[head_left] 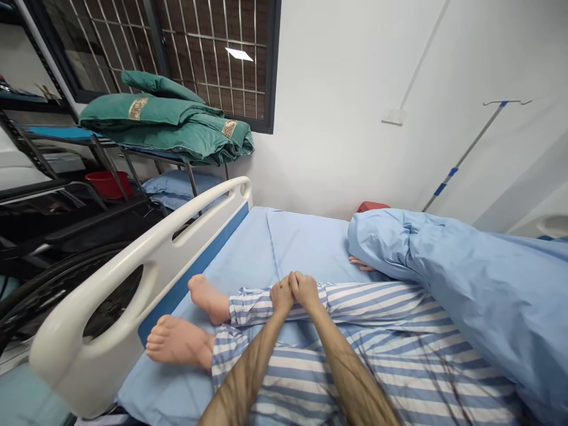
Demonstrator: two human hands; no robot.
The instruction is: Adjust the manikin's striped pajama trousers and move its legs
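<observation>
Blue-white trouser leg (368, 300) | left hand (281, 296), right hand (306, 289) | both hands curled over it

1. Bed (306, 236) at centre, its footboard (177, 260) on the left.
2. Two legs (381, 373) lie along the bed, feet (177, 343) left, quilt (444, 254) to the right.
3. Left hand (283, 296) and right hand (305, 289) touch, resting on the far leg.
4. Far left, folded bedding (177, 124) before the window (213, 59).
5. Far right, drip pole (473, 145) behind the quilt.
</observation>
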